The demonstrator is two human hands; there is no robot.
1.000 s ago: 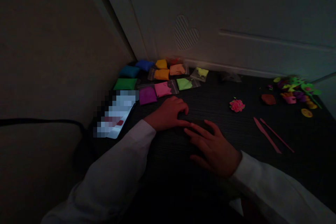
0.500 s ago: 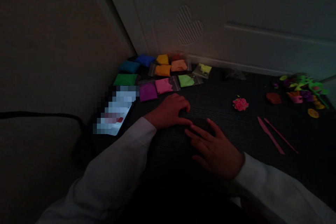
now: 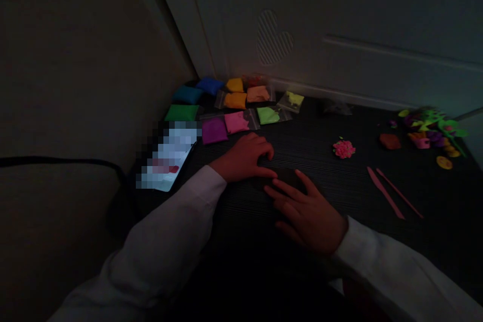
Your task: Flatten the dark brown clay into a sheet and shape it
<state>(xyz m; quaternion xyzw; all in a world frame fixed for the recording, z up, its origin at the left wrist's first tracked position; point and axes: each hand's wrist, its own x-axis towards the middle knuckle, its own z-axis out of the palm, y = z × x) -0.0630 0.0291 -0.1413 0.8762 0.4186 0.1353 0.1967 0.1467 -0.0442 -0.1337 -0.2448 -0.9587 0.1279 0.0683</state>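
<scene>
Hands (image 3: 241, 158): two; directions below are taken from them. Coloured packets (image 3: 214, 131): eleven, laid out from 10 to 1 o'clock, no colour being quite repeated. Dark bag (image 3: 335, 107): one, at 2 o'clock. Phone (image 3: 175, 153): one, at 9. Cable (image 3: 75, 162): one, at 9. Heart (image 3: 272, 40): one, at 12. Pink flower (image 3: 344, 149): one, between 2 and 3. Brown lump (image 3: 390, 141): one, near 3. Knife (image 3: 385, 192): one; stick (image 3: 400, 193): one, both at 3. Yellow disc (image 3: 444, 162): one, at 3. Heaped pieces (image 3: 433, 133): several, near 3; their number cannot be told.
</scene>
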